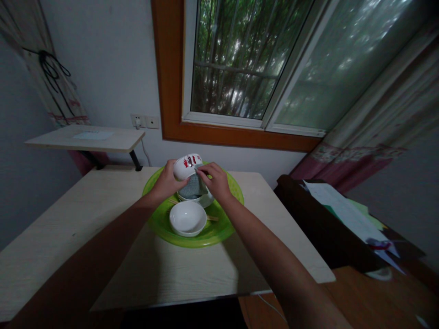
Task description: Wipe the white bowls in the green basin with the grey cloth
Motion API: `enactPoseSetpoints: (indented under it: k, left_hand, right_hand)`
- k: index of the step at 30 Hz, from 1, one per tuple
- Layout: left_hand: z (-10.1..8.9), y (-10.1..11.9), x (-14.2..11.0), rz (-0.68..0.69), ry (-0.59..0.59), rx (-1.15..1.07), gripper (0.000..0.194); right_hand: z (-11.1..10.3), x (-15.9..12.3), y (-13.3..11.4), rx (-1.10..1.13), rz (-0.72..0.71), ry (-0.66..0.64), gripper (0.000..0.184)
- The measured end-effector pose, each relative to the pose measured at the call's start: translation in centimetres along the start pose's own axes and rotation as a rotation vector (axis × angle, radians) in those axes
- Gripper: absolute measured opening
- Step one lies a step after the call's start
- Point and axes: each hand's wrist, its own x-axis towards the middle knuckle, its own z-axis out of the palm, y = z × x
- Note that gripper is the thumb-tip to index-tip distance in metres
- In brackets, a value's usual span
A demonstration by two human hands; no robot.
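Note:
My left hand (167, 181) grips a white bowl with red print (185, 167), tilted on its side above a large green basin (161, 233). Pinched in my right hand (217, 180) is a grey cloth (192, 187), which hangs down beside the held bowl and touches its rim. Below, inside the basin, a plain white bowl (188, 218) sits upright at the near side. Behind it another white dish (207, 199) is partly hidden by the cloth. Ends of wooden chopsticks (212, 219) poke out near the bowls.
The basin stands on a pale wooden table (113, 260). A small raised shelf (85, 138) is at the back left, and a wall socket (138, 120) sits behind it. To the right, a dark cabinet (329, 228) carries papers (343, 208). A window is beyond.

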Motion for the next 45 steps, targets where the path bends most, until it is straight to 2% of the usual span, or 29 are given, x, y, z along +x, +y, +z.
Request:
enactPoseSetpoints:
  k: [5, 9, 14, 21, 24, 31, 40, 45]
  left_hand:
    - [-0.1, 0.1, 0.1, -0.054, 0.015, -0.043, 0.068]
    - [0.0, 0.0, 0.1, -0.039, 0.007, -0.028, 0.067]
    - [0.2, -0.2, 0.1, -0.022, -0.004, -0.02, 0.066]
    - [0.1, 0.0, 0.1, -0.04, 0.007, -0.017, 0.065]
    - [0.0, 0.1, 0.1, -0.035, 0.002, -0.026, 0.065]
    - [0.0, 0.0, 0.0, -0.03, -0.029, 0.003, 0.066]
    - [0.0, -0.3, 0.3, -0.023, -0.006, 0.012, 0.067]
    - [0.0, -0.6, 0.3, 0.008, -0.017, 0.042, 0.067]
  right_hand:
    - [-0.2, 0.0, 1.0, -0.039, 0.077, 0.021, 0.016]
    - [-0.1, -0.1, 0.5, -0.023, -0.012, 0.003, 0.015]
    - [0.2, -0.3, -0.3, -0.025, -0.093, -0.08, 0.017]
    - [-0.1, 0.0, 0.4, -0.036, 0.016, 0.007, 0.014]
    - [-0.3, 0.0, 0.5, -0.048, 0.008, 0.009, 0.014]
    - [0.1, -0.3, -0.3, -0.075, -0.104, -0.105, 0.017]
    - [0.1, -0.2, 0.9, -0.149, -0.006, -0.01, 0.015]
    - [0.2, -0.4, 0.7, -0.14, -0.113, -0.041, 0.014]
